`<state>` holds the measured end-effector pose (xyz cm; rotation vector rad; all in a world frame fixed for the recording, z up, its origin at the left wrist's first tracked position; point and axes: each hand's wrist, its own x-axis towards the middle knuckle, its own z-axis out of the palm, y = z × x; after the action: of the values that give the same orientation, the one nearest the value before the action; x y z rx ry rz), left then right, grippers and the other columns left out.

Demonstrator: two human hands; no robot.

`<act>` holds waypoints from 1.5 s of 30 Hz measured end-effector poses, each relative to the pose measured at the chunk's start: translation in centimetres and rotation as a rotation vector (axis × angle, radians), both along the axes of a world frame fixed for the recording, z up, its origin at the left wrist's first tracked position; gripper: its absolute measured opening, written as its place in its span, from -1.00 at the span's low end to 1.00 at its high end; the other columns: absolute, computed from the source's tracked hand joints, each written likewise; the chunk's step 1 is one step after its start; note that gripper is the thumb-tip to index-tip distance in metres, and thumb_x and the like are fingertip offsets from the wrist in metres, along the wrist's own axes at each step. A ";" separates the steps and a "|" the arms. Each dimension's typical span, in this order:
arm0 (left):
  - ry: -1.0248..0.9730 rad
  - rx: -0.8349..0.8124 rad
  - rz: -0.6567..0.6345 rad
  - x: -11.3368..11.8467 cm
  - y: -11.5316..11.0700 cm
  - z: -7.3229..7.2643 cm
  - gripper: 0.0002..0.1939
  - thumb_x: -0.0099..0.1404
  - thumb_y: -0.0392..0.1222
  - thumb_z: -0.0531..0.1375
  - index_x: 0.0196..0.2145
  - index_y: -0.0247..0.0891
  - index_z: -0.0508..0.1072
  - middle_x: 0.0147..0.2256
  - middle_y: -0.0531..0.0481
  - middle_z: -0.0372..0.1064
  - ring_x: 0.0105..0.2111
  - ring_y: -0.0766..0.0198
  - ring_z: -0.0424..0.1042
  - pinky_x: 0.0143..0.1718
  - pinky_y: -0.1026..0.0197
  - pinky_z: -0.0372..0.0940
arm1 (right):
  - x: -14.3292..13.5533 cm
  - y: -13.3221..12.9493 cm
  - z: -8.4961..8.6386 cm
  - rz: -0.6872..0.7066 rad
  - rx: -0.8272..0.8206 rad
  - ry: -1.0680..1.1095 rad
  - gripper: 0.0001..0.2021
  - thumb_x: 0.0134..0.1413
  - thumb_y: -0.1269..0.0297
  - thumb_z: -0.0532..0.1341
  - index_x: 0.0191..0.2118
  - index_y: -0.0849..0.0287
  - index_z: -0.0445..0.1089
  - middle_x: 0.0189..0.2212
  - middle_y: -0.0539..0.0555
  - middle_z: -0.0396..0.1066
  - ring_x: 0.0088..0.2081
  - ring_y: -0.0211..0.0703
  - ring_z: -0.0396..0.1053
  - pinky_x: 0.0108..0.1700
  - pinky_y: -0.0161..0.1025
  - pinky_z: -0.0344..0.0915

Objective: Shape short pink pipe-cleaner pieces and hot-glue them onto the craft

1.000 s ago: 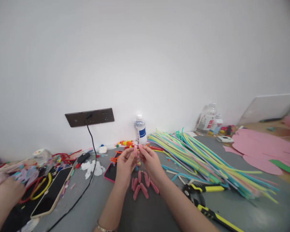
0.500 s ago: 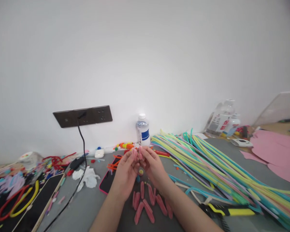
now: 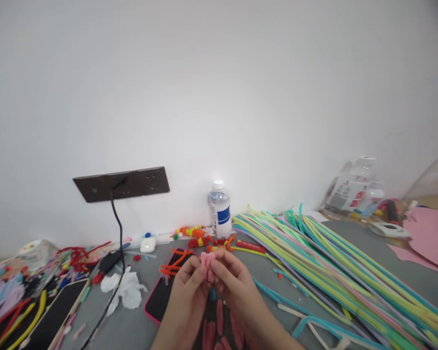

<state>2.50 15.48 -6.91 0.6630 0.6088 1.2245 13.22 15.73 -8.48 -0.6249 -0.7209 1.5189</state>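
My left hand (image 3: 189, 287) and my right hand (image 3: 236, 284) meet in the middle of the view, thumbs and forefingers pinching a light pink pipe cleaner (image 3: 208, 260) bent into narrow loops. The loop tops stick up above my fingertips; its lower part is hidden by my fingers. Below my hands, several folded darker pink pipe cleaner pieces (image 3: 219, 316) lie on the grey table, partly cut off by the bottom edge. A phone with a pink rim (image 3: 156, 304) lies beside my left hand, orange pipe cleaners (image 3: 177, 265) resting on it.
A bottle (image 3: 219, 211) stands against the wall. Long colourful pipe cleaners (image 3: 295, 257) spread over the right side, with pink sheets (image 3: 428, 238) beyond. A black cable (image 3: 121, 238) hangs from the socket panel (image 3: 138, 182) past crumpled tissue (image 3: 129, 291). Another phone (image 3: 60, 311) lies left.
The view has tilted up a little, so the table things sit lower. My hands have drawn closer together, and the two pink ends between them now sit side by side.
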 end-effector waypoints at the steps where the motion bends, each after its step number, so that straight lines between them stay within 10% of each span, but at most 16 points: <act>1: -0.001 0.008 0.000 0.0 0.0 0.0 -0.62 0.01 -0.08 0.50 -0.57 -0.30 0.39 -0.54 0.09 0.33 -0.48 0.41 0.32 -0.38 0.37 0.31 | 0.0 -0.1 0.0 0.001 0.002 -0.010 -0.61 -0.19 -0.02 0.51 -0.38 0.17 0.47 -0.58 -0.07 0.37 -0.57 -0.36 0.18 -0.52 -0.42 0.04; 25: 0.066 0.085 0.012 0.1 -0.4 0.3 -0.68 0.02 -0.13 0.50 -0.55 -0.28 0.43 -0.57 0.13 0.36 -0.53 0.41 0.36 -0.43 0.36 0.34 | 1.7 -0.2 1.5 0.086 0.086 -0.127 -0.65 -0.11 0.07 0.49 -0.42 0.17 0.38 -0.59 -0.10 0.39 -0.58 -0.37 0.25 -0.50 -0.40 0.17; 45: 0.501 0.306 0.128 -1.8 0.8 -0.5 -0.75 0.03 -0.09 0.46 -0.41 -0.29 0.59 -0.47 0.03 0.54 -0.47 0.31 0.49 -0.39 0.30 0.43 | 3.1 0.2 1.6 -0.077 0.328 -0.568 -0.68 0.02 -0.01 0.36 -0.44 0.18 0.46 -0.55 -0.01 0.44 -0.52 -0.24 0.35 -0.45 -0.28 0.30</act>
<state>0.70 16.31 -7.39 1.2245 0.8961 1.2889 16.35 15.92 -6.84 -0.8288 -1.3314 1.1163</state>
